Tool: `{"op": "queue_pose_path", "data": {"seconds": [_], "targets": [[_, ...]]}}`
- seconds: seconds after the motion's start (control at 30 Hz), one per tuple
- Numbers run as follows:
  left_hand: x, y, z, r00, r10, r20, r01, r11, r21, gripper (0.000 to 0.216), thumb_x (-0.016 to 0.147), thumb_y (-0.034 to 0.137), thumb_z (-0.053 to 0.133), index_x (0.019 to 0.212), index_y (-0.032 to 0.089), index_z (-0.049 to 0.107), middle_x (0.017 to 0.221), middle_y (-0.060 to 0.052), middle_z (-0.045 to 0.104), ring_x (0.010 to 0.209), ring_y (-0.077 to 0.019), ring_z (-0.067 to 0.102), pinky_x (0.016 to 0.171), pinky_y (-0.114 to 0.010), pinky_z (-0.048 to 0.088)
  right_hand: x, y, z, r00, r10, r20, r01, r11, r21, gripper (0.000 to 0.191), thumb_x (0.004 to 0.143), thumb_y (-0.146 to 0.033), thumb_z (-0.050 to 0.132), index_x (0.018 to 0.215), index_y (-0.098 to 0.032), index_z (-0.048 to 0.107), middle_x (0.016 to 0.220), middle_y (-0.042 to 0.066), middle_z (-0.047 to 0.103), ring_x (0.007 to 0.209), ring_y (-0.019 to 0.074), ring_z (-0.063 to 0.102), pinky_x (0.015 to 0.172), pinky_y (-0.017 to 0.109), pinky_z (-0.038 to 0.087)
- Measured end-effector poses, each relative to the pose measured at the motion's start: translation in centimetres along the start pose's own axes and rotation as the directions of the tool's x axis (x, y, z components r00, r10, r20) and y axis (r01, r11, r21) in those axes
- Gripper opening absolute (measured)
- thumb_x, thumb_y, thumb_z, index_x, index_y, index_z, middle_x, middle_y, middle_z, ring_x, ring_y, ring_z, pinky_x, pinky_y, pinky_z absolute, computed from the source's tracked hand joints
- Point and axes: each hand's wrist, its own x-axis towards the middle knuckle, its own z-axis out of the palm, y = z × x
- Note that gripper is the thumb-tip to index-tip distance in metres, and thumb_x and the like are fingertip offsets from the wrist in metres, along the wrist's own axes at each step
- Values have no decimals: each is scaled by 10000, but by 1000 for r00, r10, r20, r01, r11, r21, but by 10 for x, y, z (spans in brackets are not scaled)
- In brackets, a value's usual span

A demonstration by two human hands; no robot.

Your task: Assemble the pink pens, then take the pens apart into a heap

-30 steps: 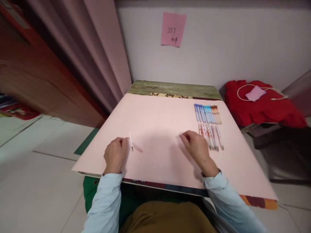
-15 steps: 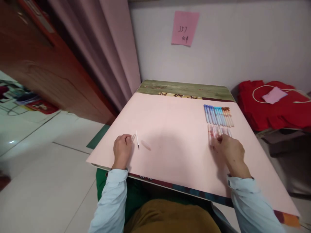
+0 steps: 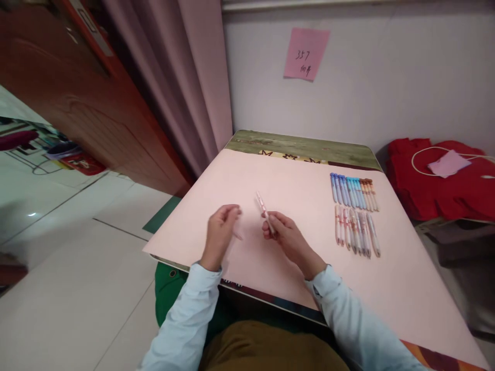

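Between the fingers of my right hand (image 3: pixel 288 234) is a pale pen (image 3: pixel 261 202) with reddish markings, tilted over the middle of the table. My left hand (image 3: pixel 222 229) is to its left, fingers curled together and slightly blurred; whatever they hold, if anything, is hidden. Just beside that hand, a thin pale pen piece (image 3: pixel 237 235) shows partly on the pink table cover (image 3: pixel 286 180). Toward the right lies a row of pale pens (image 3: pixel 350 229), and behind it a row of blue, light blue and brown-topped pens (image 3: pixel 352 191).
A pink note (image 3: pixel 307 54) is stuck to the wall behind the table. Red cloth (image 3: pixel 410 190) with a white cable (image 3: pixel 419 149) lies off the right side. At left are a pink curtain (image 3: pixel 193 77) and a wooden door (image 3: pixel 127 123).
My right hand has come from the pale pen row to the middle, bringing a pen. My left hand has moved right and slightly up; the thin refill seen beside it is out of sight.
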Motion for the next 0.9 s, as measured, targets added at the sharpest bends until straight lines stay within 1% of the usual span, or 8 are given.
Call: {"op": "queue_pose_path", "data": {"seconds": [0.03, 0.1, 0.2, 0.37, 0.6, 0.77, 0.83, 0.9], "targets": [[-4, 2, 11, 987, -91, 132, 111, 982, -151, 263, 797, 325, 738, 990, 147, 732, 946, -127, 727, 844, -211, 658, 766, -307, 502, 4, 4, 4, 999, 28, 42, -30, 999, 44, 426, 795, -577, 685, 971, -191, 648, 751, 7, 630, 639, 124, 559, 642, 265, 488], [-10, 3, 30, 910, -199, 363, 321, 894, -312, 354, 805, 367, 739, 1069, 134, 710, 996, -154, 731, 716, -191, 657, 661, -320, 523, 8, 8, 6, 991, 80, 104, -89, 992, 90, 418, 784, -566, 709, 943, -181, 669, 739, 6, 609, 636, 119, 530, 633, 255, 483], [-11, 0, 44, 837, -263, 479, 462, 809, -364, 353, 810, 364, 736, 1076, 134, 705, 1024, -165, 732, 670, -178, 659, 573, -299, 529, 6, 10, 0, 970, 159, 182, -180, 978, 105, 391, 818, -560, 677, 892, -175, 682, 690, -5, 566, 600, 112, 483, 586, 239, 459], [-7, -6, 57, 862, -297, 410, 462, 794, -395, 295, 770, 347, 775, 941, 113, 718, 909, -146, 737, 714, -171, 672, 568, -248, 519, 4, 11, -12, 959, 197, 203, -218, 972, 87, 437, 828, -594, 646, 860, -160, 692, 625, -24, 525, 531, 95, 445, 529, 228, 416], [-11, -3, 73, 940, -254, 229, 327, 866, -379, 285, 699, 332, 820, 839, 110, 708, 816, -103, 734, 750, -168, 676, 699, -277, 526, 2, 6, -8, 997, -52, -54, 44, 990, -132, 405, 662, -517, 830, 731, -184, 609, 611, -42, 551, 545, 94, 469, 519, 215, 389], [-8, -2, 74, 935, -244, 257, 330, 863, -382, 328, 710, 381, 813, 886, 132, 691, 904, -109, 738, 730, -171, 674, 634, -290, 513, 4, 6, -13, 967, 255, 23, -256, 965, 51, 516, 891, -654, 517, 843, -159, 652, 617, 11, 602, 488, 102, 515, 446, 209, 392], [-5, -3, 74, 944, -230, 239, 311, 863, -399, 324, 708, 379, 815, 870, 132, 681, 886, -99, 736, 729, -164, 675, 663, -294, 518, 6, 6, -16, 964, 265, 23, -266, 958, 105, 445, 847, -587, 640, 804, -144, 652, 628, 8, 602, 506, 84, 525, 461, 187, 404], [-4, -4, 74, 961, -196, 193, 262, 865, -427, 315, 696, 361, 826, 847, 126, 679, 839, -83, 731, 797, -165, 686, 764, -294, 520, 7, 6, -18, 981, 191, -17, -187, 973, 135, 367, 720, -463, 821, 817, -159, 640, 685, -12, 618, 580, 79, 568, 514, 170, 437]]}}
